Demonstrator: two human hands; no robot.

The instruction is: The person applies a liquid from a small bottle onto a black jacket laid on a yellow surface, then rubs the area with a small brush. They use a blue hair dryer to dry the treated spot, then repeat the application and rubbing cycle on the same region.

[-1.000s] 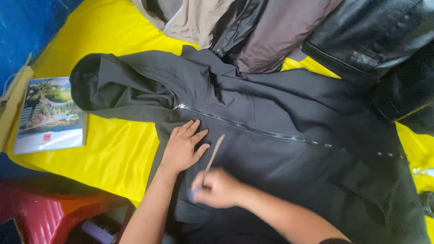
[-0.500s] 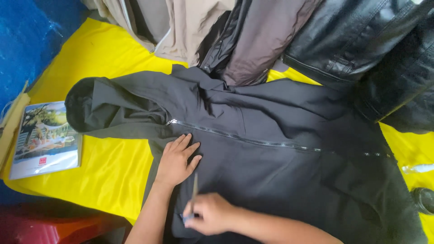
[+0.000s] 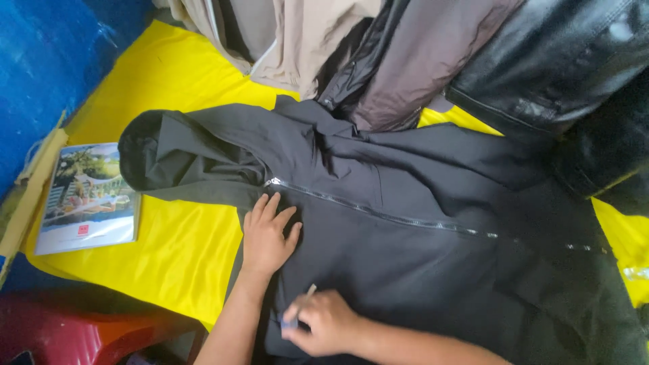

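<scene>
Right hand [image 3: 323, 323] fingers are clenched around a thin stick-like tool [image 3: 309, 292] over the black hooded jacket [image 3: 405, 236]. Left hand [image 3: 267, 236] lies flat, fingers released, below the zipper [image 3: 378, 213]. Jacket lies on yellow cloth [image 3: 182, 243]. Rectangular picture-printed package [image 3: 88, 199] lies at left.

Soft, even daylight, a bit smeary near the bottom

Light is diffuse with no hard shadows; the yellow cloth [image 3: 169, 250] looks bright and saturated while the black hooded jacket [image 3: 419, 257] soaks up light and loses fold detail. The leather jacket [image 3: 554, 61] at top right shows pale sheen patches. The right hand [image 3: 323, 323] is motion-blurred, the left hand [image 3: 267, 238] fairly sharp. The red corner at lower left sits dim and soft, and the wide view bends things slightly at the edges.
</scene>
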